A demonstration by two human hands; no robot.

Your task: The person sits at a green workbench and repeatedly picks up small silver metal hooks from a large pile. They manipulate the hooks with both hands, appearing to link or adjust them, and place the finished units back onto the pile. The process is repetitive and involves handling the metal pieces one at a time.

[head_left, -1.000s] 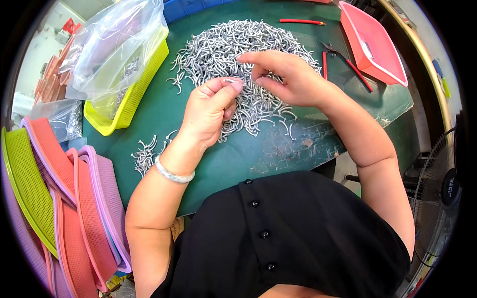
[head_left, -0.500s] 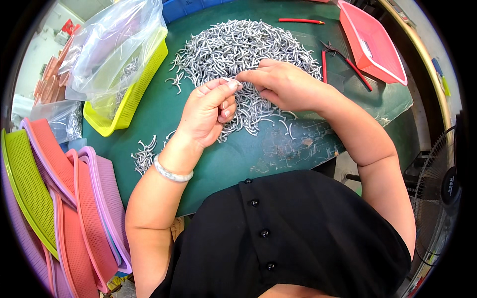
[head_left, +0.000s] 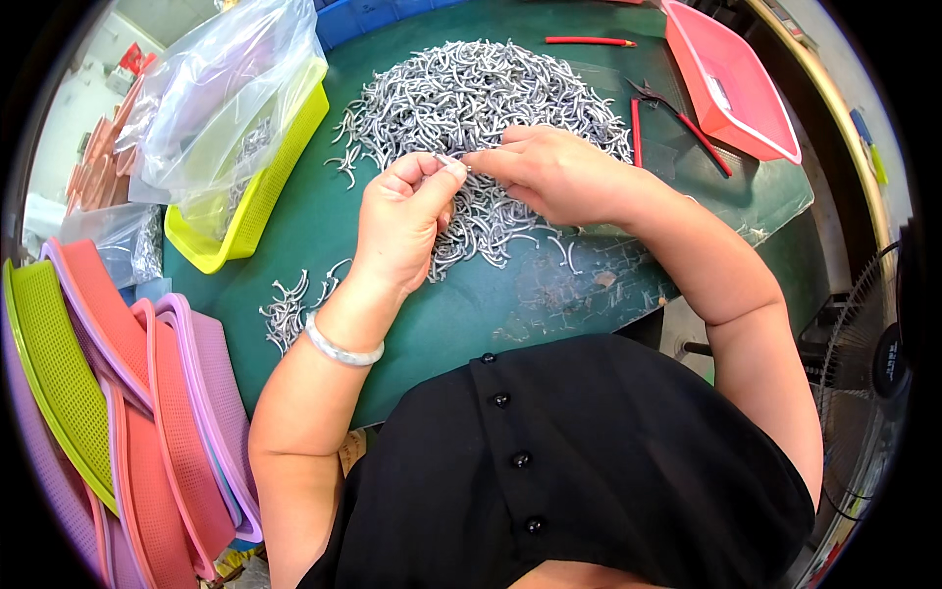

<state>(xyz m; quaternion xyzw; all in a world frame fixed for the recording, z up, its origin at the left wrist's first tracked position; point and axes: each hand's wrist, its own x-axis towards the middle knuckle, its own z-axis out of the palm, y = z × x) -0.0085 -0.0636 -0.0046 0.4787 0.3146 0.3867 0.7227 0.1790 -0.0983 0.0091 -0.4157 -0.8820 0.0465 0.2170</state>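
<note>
Head view: both hands meet over the near edge of the big pile of grey metal hooks (head_left: 481, 108) at twelve o'clock on the green surface (head_left: 549, 294), the left hand (head_left: 402, 221) and right hand (head_left: 554, 172) each with a fingertip grip pinched closed on one small hook (head_left: 459, 162) held between them, just above the pile. A smaller hook heap (head_left: 289, 309) lies at nine o'clock of the left wrist, a yellow basket (head_left: 255, 196) with a clear bag (head_left: 226, 88) at ten o'clock. A red tray (head_left: 731, 83) sits at two o'clock, stacked coloured baskets (head_left: 137, 393) at eight o'clock.
</note>
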